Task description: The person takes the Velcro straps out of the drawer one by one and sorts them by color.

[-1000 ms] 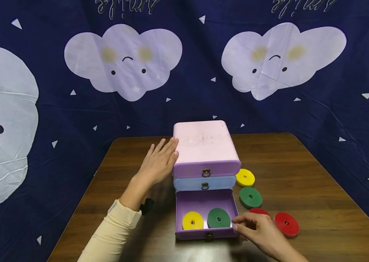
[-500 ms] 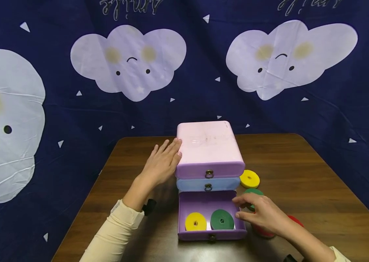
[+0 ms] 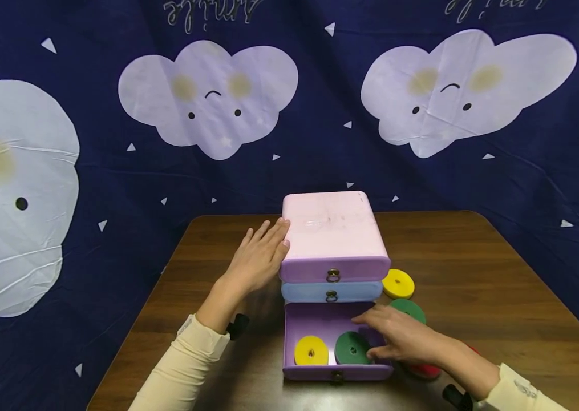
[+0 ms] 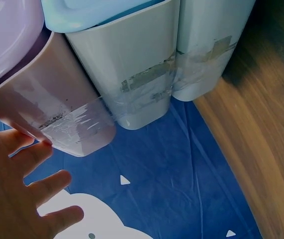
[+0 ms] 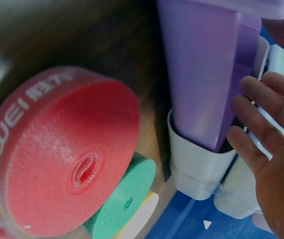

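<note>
A small drawer cabinet (image 3: 332, 225) with a pink top stands on the table, its bottom purple drawer (image 3: 337, 374) pulled out. Inside lie a yellow tape roll (image 3: 311, 350) and a green tape roll (image 3: 353, 347), side by side. My left hand (image 3: 258, 260) rests against the cabinet's upper left side with fingers spread; the left wrist view shows its fingertips at the pink wall (image 4: 77, 124). Reaching over the drawer's right side, my right hand (image 3: 402, 337) has its thumb beside the green roll and its fingers above it. In the right wrist view those fingers (image 5: 261, 122) are loosely bent.
Right of the cabinet on the table lie another yellow roll (image 3: 399, 284), another green roll (image 3: 408, 311) and red rolls (image 3: 425, 371), partly hidden by my right hand. One red roll (image 5: 72, 159) looms large in the right wrist view. A dark blue cloud-print cloth (image 3: 320, 165) hangs behind.
My right hand has moved from the drawer's front right corner up and leftward, in over the drawer. My left hand stays against the cabinet. The head view has shifted slightly.
</note>
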The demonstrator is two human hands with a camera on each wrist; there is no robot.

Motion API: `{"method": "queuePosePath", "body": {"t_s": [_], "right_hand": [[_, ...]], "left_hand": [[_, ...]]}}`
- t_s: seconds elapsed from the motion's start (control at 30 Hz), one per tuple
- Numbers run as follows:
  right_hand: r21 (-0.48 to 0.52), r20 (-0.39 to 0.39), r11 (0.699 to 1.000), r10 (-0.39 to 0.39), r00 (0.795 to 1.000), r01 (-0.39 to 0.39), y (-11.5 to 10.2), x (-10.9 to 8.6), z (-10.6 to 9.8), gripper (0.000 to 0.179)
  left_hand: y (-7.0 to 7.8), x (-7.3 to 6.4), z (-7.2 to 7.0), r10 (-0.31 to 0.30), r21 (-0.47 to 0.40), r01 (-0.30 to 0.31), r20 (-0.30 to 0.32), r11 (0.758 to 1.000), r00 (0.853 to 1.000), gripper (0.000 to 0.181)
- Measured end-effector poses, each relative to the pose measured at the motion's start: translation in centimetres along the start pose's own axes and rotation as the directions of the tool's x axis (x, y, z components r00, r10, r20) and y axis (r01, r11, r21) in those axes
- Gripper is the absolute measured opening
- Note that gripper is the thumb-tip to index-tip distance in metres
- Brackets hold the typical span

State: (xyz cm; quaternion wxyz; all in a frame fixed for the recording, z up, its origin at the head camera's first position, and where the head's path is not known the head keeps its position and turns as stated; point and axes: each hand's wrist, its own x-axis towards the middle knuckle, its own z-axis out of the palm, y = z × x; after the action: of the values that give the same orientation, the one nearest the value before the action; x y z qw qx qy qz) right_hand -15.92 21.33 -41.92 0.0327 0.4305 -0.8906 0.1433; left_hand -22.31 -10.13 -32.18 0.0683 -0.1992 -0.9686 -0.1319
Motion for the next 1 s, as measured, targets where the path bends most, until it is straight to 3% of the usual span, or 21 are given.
{"method": "queuePosePath", "body": {"t_s": [0.3, 0.5, 0.73, 1.0], "right_hand": [[-0.057, 0.06, 0.983, -0.173, 0.983, 0.176, 1.2, 0.5, 1.1, 0.069], [-0.09, 0.16, 0.971, -0.206, 0.965, 0.222, 1.3, 0.9, 1.3, 0.074], [-0.127, 0.193, 0.952, -0.25, 0.949, 0.277, 1.4, 1.2, 1.6, 0.077], [-0.096, 0.29, 0.952, -0.253, 0.923, 0.291, 1.1, 1.8, 1.9, 0.078]], "left_hand": [[0.0, 0.0, 0.0, 0.005, 0.007, -0.005, 0.0, 1.0, 1.0, 0.053], [0.0, 0.0, 0.0, -0.003, 0.009, 0.003, 0.002, 1.0, 1.0, 0.053], [0.0, 0.0, 0.0, -0.004, 0.012, 0.004, -0.007, 1.0, 1.0, 0.052], [0.1, 0.0, 0.0, -0.007, 0.015, 0.007, -0.006, 1.0, 1.0, 0.052]]}}
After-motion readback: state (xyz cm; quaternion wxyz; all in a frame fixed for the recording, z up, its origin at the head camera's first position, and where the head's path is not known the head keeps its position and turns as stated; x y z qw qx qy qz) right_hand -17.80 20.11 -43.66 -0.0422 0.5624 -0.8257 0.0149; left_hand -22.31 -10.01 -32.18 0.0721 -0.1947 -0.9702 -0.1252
